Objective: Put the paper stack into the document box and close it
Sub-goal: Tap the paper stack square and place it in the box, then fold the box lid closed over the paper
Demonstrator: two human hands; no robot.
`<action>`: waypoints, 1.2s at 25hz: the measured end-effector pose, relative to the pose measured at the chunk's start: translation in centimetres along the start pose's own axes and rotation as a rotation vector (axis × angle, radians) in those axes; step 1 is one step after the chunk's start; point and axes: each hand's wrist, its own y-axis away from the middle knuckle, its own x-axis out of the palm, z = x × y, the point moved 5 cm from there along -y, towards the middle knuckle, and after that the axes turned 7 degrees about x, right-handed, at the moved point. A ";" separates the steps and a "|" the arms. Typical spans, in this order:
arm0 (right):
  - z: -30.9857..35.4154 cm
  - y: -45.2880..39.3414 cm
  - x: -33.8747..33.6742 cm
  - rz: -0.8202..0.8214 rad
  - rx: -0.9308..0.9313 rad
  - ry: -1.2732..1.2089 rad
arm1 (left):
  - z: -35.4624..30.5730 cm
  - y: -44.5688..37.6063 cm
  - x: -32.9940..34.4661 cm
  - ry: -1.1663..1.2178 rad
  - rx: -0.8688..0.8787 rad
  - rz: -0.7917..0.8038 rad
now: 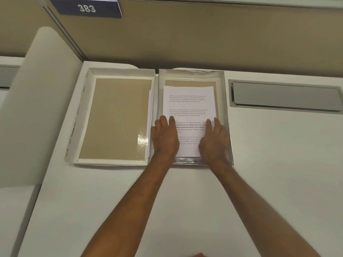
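Observation:
The document box lies open on the white desk as two shallow trays side by side. The left tray [89, 115] has a bare brown floor. Inside the right tray [225, 108] lies the paper stack [189, 104], white with printed text on its top sheet. My left hand [165, 138] rests flat on the stack's left edge, fingers extended. On the stack's right edge my right hand [215, 140] lies flat in the same way. Neither hand grips anything.
A grey metal cable flap [285, 95] is set into the desk at the right. A beige partition [185, 38] with a blue "383" sign [87, 8] stands behind the box. A white curved divider [37, 101] rises at the left.

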 end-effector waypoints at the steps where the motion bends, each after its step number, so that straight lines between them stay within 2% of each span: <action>1: 0.4 0.5 -0.2 -0.004 -0.012 -0.010 | 0.6 0.9 -0.3 0.029 0.005 -0.054; 5: 2.5 3.4 -0.7 0.024 -0.095 -0.103 | 4.9 5.7 -1.0 0.171 -0.093 -0.258; 7: 3.9 5.1 -0.9 0.057 -0.150 -0.141 | 7.6 7.9 -1.1 0.207 -0.188 -0.310; 13: 9.3 10.2 -0.4 0.141 -0.377 -0.190 | 16.6 13.1 -0.5 0.406 -0.625 -0.385; 16: 11.2 11.9 1.2 0.207 -0.467 -0.126 | 20.2 15.0 0.5 0.688 -0.919 -0.455; 19: 11.9 12.7 2.8 0.266 -0.490 -0.093 | 22.4 15.7 1.7 1.115 -1.121 -0.524; 21: 12.0 12.8 3.4 0.272 -0.496 -0.100 | 23.1 15.5 2.3 1.265 -1.145 -0.506; 26: 11.8 12.4 3.7 0.252 -0.500 -0.109 | 22.5 15.1 2.0 1.382 -1.168 -0.551; 28: 11.8 12.3 3.9 0.236 -0.510 -0.088 | 21.7 14.9 1.4 1.425 -1.139 -0.598; 30: 11.5 12.2 4.0 0.225 -0.513 -0.069 | 20.8 14.6 0.9 1.574 -1.052 -0.672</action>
